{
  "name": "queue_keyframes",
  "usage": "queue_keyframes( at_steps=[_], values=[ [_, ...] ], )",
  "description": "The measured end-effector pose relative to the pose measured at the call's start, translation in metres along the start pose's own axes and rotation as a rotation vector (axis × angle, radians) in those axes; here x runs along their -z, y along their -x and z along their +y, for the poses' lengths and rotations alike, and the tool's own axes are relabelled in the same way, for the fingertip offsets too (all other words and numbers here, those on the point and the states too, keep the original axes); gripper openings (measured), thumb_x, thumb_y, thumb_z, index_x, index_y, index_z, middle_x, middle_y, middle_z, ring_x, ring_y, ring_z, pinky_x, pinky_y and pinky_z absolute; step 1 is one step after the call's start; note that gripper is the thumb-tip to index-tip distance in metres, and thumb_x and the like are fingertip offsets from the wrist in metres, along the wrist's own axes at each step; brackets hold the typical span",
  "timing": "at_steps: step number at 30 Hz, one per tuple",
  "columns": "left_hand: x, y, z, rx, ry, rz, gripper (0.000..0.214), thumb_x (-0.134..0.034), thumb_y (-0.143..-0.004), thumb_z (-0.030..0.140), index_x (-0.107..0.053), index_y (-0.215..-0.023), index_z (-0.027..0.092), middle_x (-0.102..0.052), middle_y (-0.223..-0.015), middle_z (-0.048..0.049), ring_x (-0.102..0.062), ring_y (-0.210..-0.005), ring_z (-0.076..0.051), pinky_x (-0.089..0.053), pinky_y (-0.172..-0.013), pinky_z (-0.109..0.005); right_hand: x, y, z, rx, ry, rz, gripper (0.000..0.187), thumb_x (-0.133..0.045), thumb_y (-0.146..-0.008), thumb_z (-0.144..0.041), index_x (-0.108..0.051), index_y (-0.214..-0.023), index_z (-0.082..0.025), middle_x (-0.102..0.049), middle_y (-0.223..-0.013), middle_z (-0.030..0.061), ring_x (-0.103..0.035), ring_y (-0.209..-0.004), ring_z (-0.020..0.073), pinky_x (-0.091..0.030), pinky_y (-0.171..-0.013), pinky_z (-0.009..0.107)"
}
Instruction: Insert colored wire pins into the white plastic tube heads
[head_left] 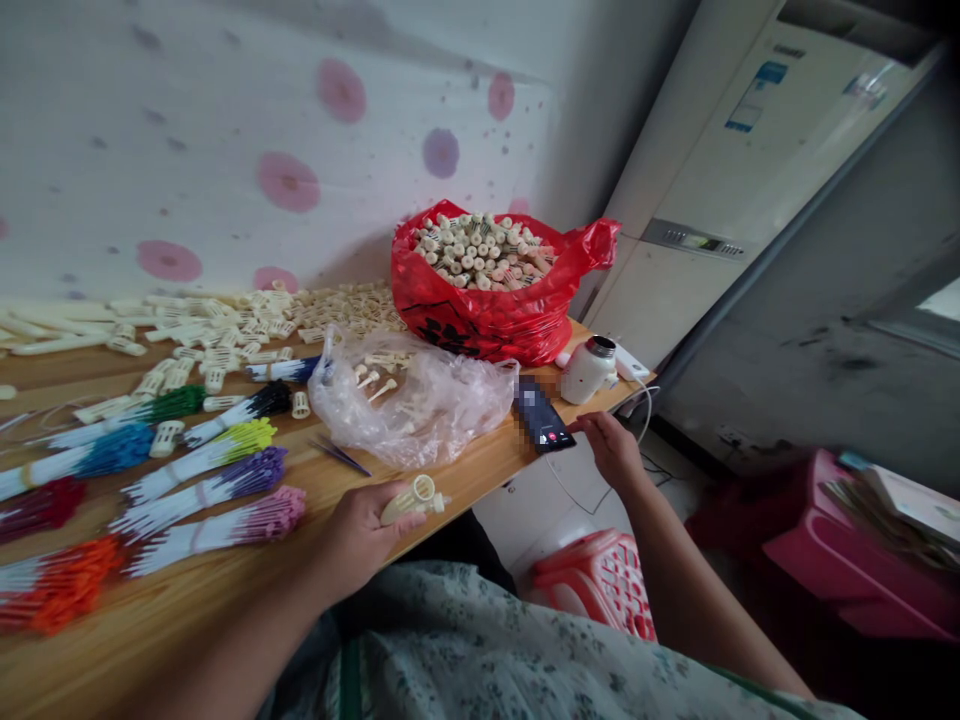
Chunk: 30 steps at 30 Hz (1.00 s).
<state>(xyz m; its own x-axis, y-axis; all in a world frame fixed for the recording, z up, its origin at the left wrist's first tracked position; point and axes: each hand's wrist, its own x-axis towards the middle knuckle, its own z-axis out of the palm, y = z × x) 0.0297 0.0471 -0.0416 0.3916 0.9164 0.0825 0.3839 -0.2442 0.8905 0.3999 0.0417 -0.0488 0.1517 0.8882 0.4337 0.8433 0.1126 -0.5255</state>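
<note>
My left hand point(367, 530) is closed around a cream plastic part with a round ring end point(422, 490), and a small pale piece sticks out by the fingertips. My right hand point(611, 448) is stretched out at the table's right edge, its fingertips beside or touching the corner of a dark phone point(541, 415) with a lit screen. I cannot tell whether they touch. A clear plastic bag point(420, 400) holding cream peg-like parts lies between the hands and the wall. Tweezers or a similar thin dark tool point(341, 457) rest beside the bag.
A red plastic bag point(480, 320) full of cream parts stands at the back. Rubber-banded bundles of coloured-tip sticks point(217, 530) and loose slotted cream parts point(225, 325) cover the left. A white jar point(589, 372) stands by the phone. Below is a red-and-white basket point(600, 580).
</note>
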Motion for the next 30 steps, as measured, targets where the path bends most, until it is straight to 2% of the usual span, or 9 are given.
queue_keyframes(
  at_steps=[10, 14, 16, 17, 18, 21, 23, 26, 30],
  values=[
    [0.003, 0.0, 0.001, 0.018, -0.087, -0.043, 0.026, -0.058, -0.075, 0.042, -0.068, -0.075, 0.019, -0.067, -0.068, -0.0001, -0.061, -0.067, -0.019, -0.045, -0.06, -0.023, -0.003, 0.003, 0.001, -0.009, -0.025, -0.01, 0.029, -0.044, -0.088, -0.039, -0.067, -0.085, -0.021, -0.066, -0.09, 0.0065, -0.061, -0.083, 0.0189, -0.045, -0.077, 0.031],
    [0.004, 0.002, 0.0, 0.022, -0.071, -0.072, 0.026, -0.055, -0.077, 0.041, -0.066, -0.073, 0.018, -0.064, -0.068, 0.0003, -0.058, -0.065, -0.017, -0.043, -0.059, -0.023, 0.007, 0.004, -0.012, -0.027, -0.128, 0.118, 0.031, -0.04, -0.092, -0.039, -0.063, -0.091, -0.019, -0.067, -0.087, 0.0058, -0.061, -0.087, 0.0191, -0.046, -0.078, 0.031],
    [0.005, 0.004, 0.001, 0.026, -0.048, -0.049, 0.026, -0.055, -0.077, 0.041, -0.065, -0.072, 0.018, -0.061, -0.065, 0.0012, -0.055, -0.062, -0.016, -0.041, -0.056, -0.022, 0.007, 0.004, -0.037, 0.01, -0.251, 0.17, 0.027, -0.042, -0.092, -0.037, -0.062, -0.091, -0.019, -0.067, -0.086, 0.0055, -0.061, -0.088, 0.0191, -0.047, -0.079, 0.031],
    [0.007, 0.005, 0.002, 0.032, -0.036, -0.03, 0.026, -0.056, -0.076, 0.042, -0.064, -0.071, 0.017, -0.06, -0.064, 0.0017, -0.053, -0.06, -0.015, -0.04, -0.055, -0.022, 0.004, 0.005, -0.054, 0.056, -0.308, 0.136, 0.024, -0.045, -0.091, -0.036, -0.062, -0.091, -0.02, -0.067, -0.088, 0.0054, -0.061, -0.087, 0.0186, -0.047, -0.079, 0.031],
    [0.009, 0.006, 0.003, 0.039, -0.027, -0.011, 0.027, -0.056, -0.076, 0.042, -0.063, -0.07, 0.017, -0.059, -0.062, 0.0022, -0.052, -0.058, -0.014, -0.039, -0.054, -0.021, -0.003, 0.006, -0.074, 0.118, -0.35, 0.073, 0.021, -0.046, -0.091, -0.034, -0.062, -0.092, -0.02, -0.067, -0.09, 0.0054, -0.062, -0.085, 0.0178, -0.047, -0.078, 0.031],
    [0.022, 0.01, 0.008, 0.047, -0.037, 0.04, 0.026, -0.057, -0.075, 0.041, -0.061, -0.067, 0.017, -0.056, -0.06, 0.0033, -0.049, -0.056, -0.012, -0.038, -0.053, -0.021, -0.035, 0.009, -0.143, 0.466, -0.457, -0.228, 0.021, -0.053, -0.088, -0.028, -0.059, -0.106, -0.02, -0.066, -0.098, 0.008, -0.061, -0.091, 0.0178, -0.049, -0.081, 0.031],
    [0.039, 0.011, 0.012, 0.022, -0.055, 0.07, 0.025, -0.058, -0.075, 0.04, -0.06, -0.067, 0.016, -0.056, -0.061, 0.0033, -0.049, -0.057, -0.012, -0.039, -0.055, -0.021, -0.06, 0.007, -0.184, 0.641, -0.541, -0.301, 0.021, -0.053, -0.088, -0.025, -0.06, -0.107, -0.019, -0.065, -0.099, 0.0098, -0.06, -0.092, 0.0172, -0.05, -0.08, 0.03],
    [0.071, 0.012, 0.016, 0.039, -0.019, 0.119, 0.026, -0.059, -0.073, 0.041, -0.058, -0.066, 0.016, -0.052, -0.054, 0.0046, -0.046, -0.051, -0.01, -0.038, -0.051, -0.021, -0.089, -0.006, -0.226, 0.662, -0.707, -0.228, 0.014, -0.055, -0.088, -0.028, -0.064, -0.092, -0.018, -0.066, -0.086, 0.0079, -0.062, -0.082, 0.0156, -0.051, -0.075, 0.028],
    [0.113, 0.014, 0.017, 0.073, -0.05, 0.237, 0.027, -0.06, -0.07, 0.043, -0.057, -0.064, 0.016, -0.048, -0.05, 0.005, -0.044, -0.047, -0.01, -0.036, -0.047, -0.021, -0.115, -0.033, -0.258, 0.665, -0.881, -0.251, 0.021, -0.059, -0.085, -0.038, -0.063, -0.081, -0.018, -0.067, -0.08, 0.0055, -0.063, -0.077, 0.0149, -0.051, -0.07, 0.027]
  ],
)
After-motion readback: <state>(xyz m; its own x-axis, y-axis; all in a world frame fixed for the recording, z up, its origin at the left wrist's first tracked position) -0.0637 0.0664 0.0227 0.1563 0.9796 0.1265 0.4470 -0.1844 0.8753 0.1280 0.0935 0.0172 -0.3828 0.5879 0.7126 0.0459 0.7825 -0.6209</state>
